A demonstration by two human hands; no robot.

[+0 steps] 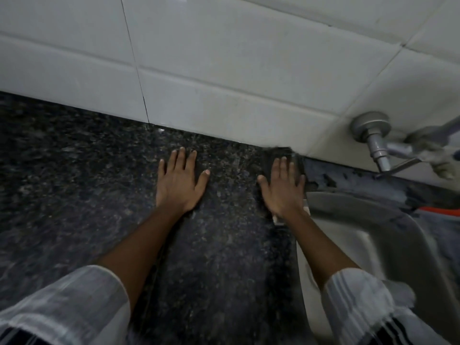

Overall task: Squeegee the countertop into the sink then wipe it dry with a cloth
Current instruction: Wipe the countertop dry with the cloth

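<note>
The dark speckled granite countertop [87,195] runs from the left to the steel sink [388,245] on the right. My left hand [180,181] lies flat on the bare stone, fingers spread, with nothing in it. My right hand [282,189] presses flat on what looks like a dark cloth [271,155] at the counter's back corner, right beside the sink rim. The cloth shows beyond my fingertips, and small pale bits of it show near my wrist. No squeegee is in view.
A white tiled wall [224,70] rises behind the counter. A metal tap [378,148] juts from the wall above the sink's back edge. An orange strip [443,210] shows at the far right. My pale sleeves fill the lower corners.
</note>
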